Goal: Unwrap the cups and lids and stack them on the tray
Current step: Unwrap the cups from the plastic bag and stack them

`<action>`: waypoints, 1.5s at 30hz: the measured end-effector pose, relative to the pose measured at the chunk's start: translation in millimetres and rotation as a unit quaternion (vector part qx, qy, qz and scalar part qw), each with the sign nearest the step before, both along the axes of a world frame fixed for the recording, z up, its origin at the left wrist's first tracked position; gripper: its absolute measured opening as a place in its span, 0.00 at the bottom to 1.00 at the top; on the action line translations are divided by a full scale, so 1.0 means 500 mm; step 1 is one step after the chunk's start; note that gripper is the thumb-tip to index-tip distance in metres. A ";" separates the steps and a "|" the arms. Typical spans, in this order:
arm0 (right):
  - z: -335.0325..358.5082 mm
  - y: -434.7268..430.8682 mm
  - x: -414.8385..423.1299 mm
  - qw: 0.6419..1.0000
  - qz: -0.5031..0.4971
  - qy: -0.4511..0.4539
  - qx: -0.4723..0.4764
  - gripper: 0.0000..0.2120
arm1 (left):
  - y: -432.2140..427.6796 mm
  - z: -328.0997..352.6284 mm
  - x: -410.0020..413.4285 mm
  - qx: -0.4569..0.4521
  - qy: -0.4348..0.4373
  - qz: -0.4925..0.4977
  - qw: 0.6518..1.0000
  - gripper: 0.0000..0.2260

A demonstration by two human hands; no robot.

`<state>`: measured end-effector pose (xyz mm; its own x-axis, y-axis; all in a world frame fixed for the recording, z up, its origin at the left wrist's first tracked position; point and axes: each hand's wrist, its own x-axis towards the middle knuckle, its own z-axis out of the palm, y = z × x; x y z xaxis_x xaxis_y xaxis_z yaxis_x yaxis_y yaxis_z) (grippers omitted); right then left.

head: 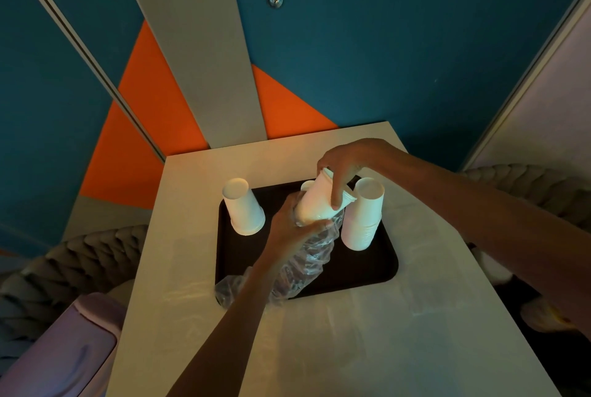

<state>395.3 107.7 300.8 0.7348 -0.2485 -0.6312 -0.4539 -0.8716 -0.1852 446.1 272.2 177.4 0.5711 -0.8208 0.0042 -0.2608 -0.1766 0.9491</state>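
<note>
A black tray (pixel 367 268) lies on the white table (pixel 351 348). Above its middle I hold a tilted stack of white cups (pixel 316 201), partly out of a clear plastic sleeve (pixel 307 262). My right hand (pixel 347 166) grips the stack's upper end from above. My left hand (pixel 292 227) grips the lower end where the crumpled sleeve bunches; the loose wrap trails down over the tray's front edge. An upside-down stack of white cups (pixel 243 207) stands at the tray's left. A taller upside-down stack (pixel 364 214) stands at its right. Another white piece (pixel 306 185) peeks out behind the held stack.
Braided grey chair backs sit at the table's left (pixel 73 268) and right (pixel 527 182). A pale lidded bin (pixel 64 355) is at lower left. The wall behind is blue, orange and grey.
</note>
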 end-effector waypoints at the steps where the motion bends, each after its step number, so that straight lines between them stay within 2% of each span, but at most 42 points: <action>1: 0.000 0.003 0.003 1.000 0.019 0.006 -0.024 0.33 | 0.000 0.000 0.001 0.000 -0.005 -0.005 1.000 0.30; 7: 0.008 0.006 0.005 0.995 0.073 0.041 -0.058 0.29 | -0.002 -0.002 0.008 -0.002 -0.014 -0.013 1.000 0.36; 11: 0.012 -0.025 -0.013 0.999 0.019 0.008 -0.031 0.27 | -0.004 -0.001 0.017 -0.016 -0.004 0.013 1.000 0.29; 14: 0.014 -0.060 -0.047 0.992 -0.086 -0.081 0.030 0.26 | -0.002 -0.010 0.027 -0.044 0.003 0.082 0.996 0.16; 17: -0.002 -0.083 -0.089 0.943 -0.226 -0.208 0.127 0.28 | -0.004 -0.016 0.030 -0.068 0.021 0.138 0.988 0.06; 20: -0.043 -0.086 -0.127 0.881 -0.331 -0.282 0.186 0.34 | -0.010 -0.010 0.027 -0.092 0.068 0.171 0.979 0.08; 24: -0.115 -0.086 -0.165 0.837 -0.392 -0.328 0.194 0.40 | -0.016 -0.009 0.032 -0.118 0.106 0.193 0.968 0.08; 27: -0.157 -0.076 -0.180 0.821 -0.405 -0.347 0.201 0.42 | -0.016 -0.009 0.029 -0.123 0.125 0.200 0.964 0.08; 36: -0.207 -0.054 -0.196 0.819 -0.412 -0.330 0.224 0.45 | -0.013 0.002 0.019 -0.130 0.126 0.207 0.961 0.08; 39: -0.193 -0.054 -0.192 0.794 -0.419 -0.383 0.219 0.47 | -0.010 0.006 0.017 -0.132 0.121 0.206 0.962 0.08; 41: -0.176 -0.056 -0.181 0.783 -0.410 -0.417 0.211 0.48 | -0.008 0.009 0.016 -0.132 0.118 0.204 0.963 0.11; 43: -0.162 -0.057 -0.171 0.798 -0.383 -0.424 0.192 0.48 | -0.007 0.013 0.015 -0.135 0.117 0.200 0.963 0.12; 45: -0.157 -0.057 -0.165 0.830 -0.343 -0.413 0.151 0.45 | -0.006 0.019 0.013 -0.135 0.115 0.199 0.964 0.11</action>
